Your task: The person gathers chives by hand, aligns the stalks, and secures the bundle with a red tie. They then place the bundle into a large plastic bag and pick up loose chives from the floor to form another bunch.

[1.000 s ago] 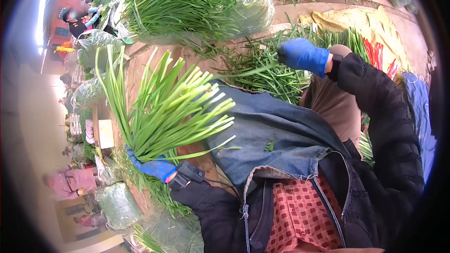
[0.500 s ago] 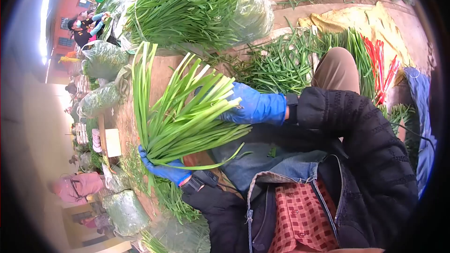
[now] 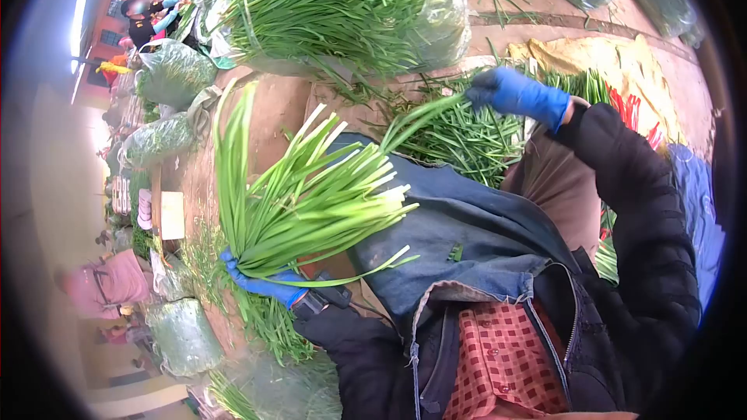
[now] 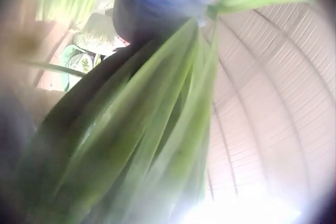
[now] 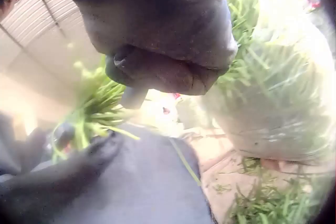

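Observation:
My blue-gloved left hand [image 3: 263, 276] grips a fanned bunch of garlic chives [image 3: 327, 210] near its lower left, the pale cut ends pointing right over my lap. In the left wrist view the broad green leaves [image 4: 142, 124] spread down from the gloved hand [image 4: 168, 1]. Out to the right, my gloved right hand [image 3: 520, 97] pinches a few limp green leaves [image 3: 420, 120], which trail back towards the bunch. Fingers of the right hand [image 5: 163, 50] are curled in its wrist view. Below it lies a heap of loose leaves [image 3: 475, 144].
A big plastic bag of chives [image 3: 334, 12] stands ahead. Red ties [image 3: 625, 109] and a yellow sack [image 3: 646, 66] lie at right. A denim apron [image 3: 459, 202] covers my lap. Filled bags [image 3: 183, 334] and other people [image 3: 144, 23] are at left.
My right hand came in from the right to the bunch, then swung back out over the heap with a few leaves. The left hand keeps its hold on the bunch.

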`<state>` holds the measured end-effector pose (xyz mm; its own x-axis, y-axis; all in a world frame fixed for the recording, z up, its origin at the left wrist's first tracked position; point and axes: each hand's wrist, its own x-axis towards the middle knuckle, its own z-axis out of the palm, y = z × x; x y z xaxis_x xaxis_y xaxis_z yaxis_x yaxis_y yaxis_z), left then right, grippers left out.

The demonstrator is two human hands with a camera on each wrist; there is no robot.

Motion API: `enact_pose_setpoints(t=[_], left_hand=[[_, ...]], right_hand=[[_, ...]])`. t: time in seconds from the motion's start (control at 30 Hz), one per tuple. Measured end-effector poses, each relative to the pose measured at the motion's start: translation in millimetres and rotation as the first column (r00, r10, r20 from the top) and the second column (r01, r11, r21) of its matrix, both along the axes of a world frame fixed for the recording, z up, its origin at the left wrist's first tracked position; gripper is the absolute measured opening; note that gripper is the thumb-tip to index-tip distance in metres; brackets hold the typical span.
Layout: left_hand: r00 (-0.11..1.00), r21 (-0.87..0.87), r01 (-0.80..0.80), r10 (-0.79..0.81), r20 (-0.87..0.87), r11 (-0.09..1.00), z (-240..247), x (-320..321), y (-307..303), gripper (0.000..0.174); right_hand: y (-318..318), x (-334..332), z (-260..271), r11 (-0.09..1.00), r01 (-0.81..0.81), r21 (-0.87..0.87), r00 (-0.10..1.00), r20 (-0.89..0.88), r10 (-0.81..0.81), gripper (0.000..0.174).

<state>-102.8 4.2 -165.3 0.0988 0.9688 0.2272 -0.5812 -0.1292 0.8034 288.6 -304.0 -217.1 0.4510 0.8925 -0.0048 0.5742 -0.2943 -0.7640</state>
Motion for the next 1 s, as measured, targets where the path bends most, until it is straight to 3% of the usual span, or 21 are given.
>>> enact_pose_setpoints(t=[0.03,0.07,0.1,0.13,0.17,0.2,0.23,0.27,0.33,0.4,0.47,0.6,0.7,0.77,0.8,0.9,0.97,1.0], left_hand=[[0.999,-0.040,-0.035,0.035,0.000,0.999,8,-2,-4,0.020],[0.988,-0.099,-0.153,0.153,0.000,0.983,15,3,-10,0.021],[0.987,-0.098,-0.157,0.158,0.000,0.983,16,2,-10,0.021],[0.985,-0.104,-0.173,0.175,0.004,0.979,16,2,-8,0.023],[0.982,-0.112,-0.186,0.188,0.008,0.976,15,2,-7,0.026],[0.983,-0.117,-0.182,0.184,0.008,0.976,8,-4,1,0.026],[0.995,-0.059,0.015,-0.009,0.097,0.998,-3,-14,12,0.025],[0.964,0.018,0.206,-0.206,0.170,0.978,-8,-19,18,0.024],[0.966,0.021,0.193,-0.194,0.172,0.981,-4,-14,20,0.021],[0.965,0.029,0.190,-0.192,0.178,0.981,6,-2,16,0.019],[0.934,0.003,0.218,-0.209,0.290,0.976,17,8,3,0.016],[0.895,-0.041,0.292,-0.258,0.364,0.955,19,1,-2,0.013],[0.948,-0.089,0.196,-0.165,0.273,0.977,18,1,-7,0.013],[0.915,-0.022,0.266,-0.245,0.320,0.964,19,3,-15,0.012],[0.917,-0.025,0.257,-0.235,0.323,0.966,17,2,-14,0.012],[0.879,-0.060,0.278,-0.229,0.419,0.959,13,-7,-8,0.011],[0.962,-0.107,0.096,-0.064,0.265,0.990,9,-11,-4,0.009],[0.965,-0.017,0.129,-0.122,0.231,0.991,1,-20,1,0.010]], right_hand=[[-6,19,-8,0.998,0.030,-0.053,0.983,0.184,-0.020,0.033],[-2,15,-2,0.999,0.023,-0.050,0.982,0.188,-0.013,0.033],[-2,7,1,0.951,-0.006,-0.308,0.951,0.294,0.101,0.037],[-4,-2,4,0.837,0.002,-0.548,0.903,0.361,0.234,0.040],[5,-15,18,0.815,-0.100,-0.570,0.869,0.350,0.351,0.044],[12,-31,33,0.899,-0.135,-0.417,0.869,0.386,0.310,0.044],[21,-41,36,0.974,-0.214,-0.074,0.944,0.239,0.226,0.050],[34,-53,47,0.948,-0.258,0.186,0.961,0.147,0.233,0.055],[54,-82,73,0.880,-0.301,0.367,0.951,0.190,0.246,0.051],[72,-103,78,0.901,-0.320,0.293,0.935,0.249,0.252,0.049],[78,-112,73,0.915,-0.346,0.207,0.910,0.311,0.274,0.047],[84,-122,65,0.872,-0.365,0.326,0.908,0.334,0.255,0.029],[79,-119,66,0.854,-0.370,0.365,0.908,0.335,0.250,0.021],[75,-109,60,0.801,-0.380,0.463,0.918,0.293,0.266,0.019],[67,-103,67,0.895,-0.340,0.290,0.929,0.252,0.272,0.020],[42,-78,60,0.959,-0.249,0.137,0.948,0.236,0.213,0.022],[24,-50,28,0.966,-0.183,0.185,0.976,0.149,0.157,0.016],[16,-33,17,0.991,-0.099,0.088,0.982,0.171,0.082,0.015]])
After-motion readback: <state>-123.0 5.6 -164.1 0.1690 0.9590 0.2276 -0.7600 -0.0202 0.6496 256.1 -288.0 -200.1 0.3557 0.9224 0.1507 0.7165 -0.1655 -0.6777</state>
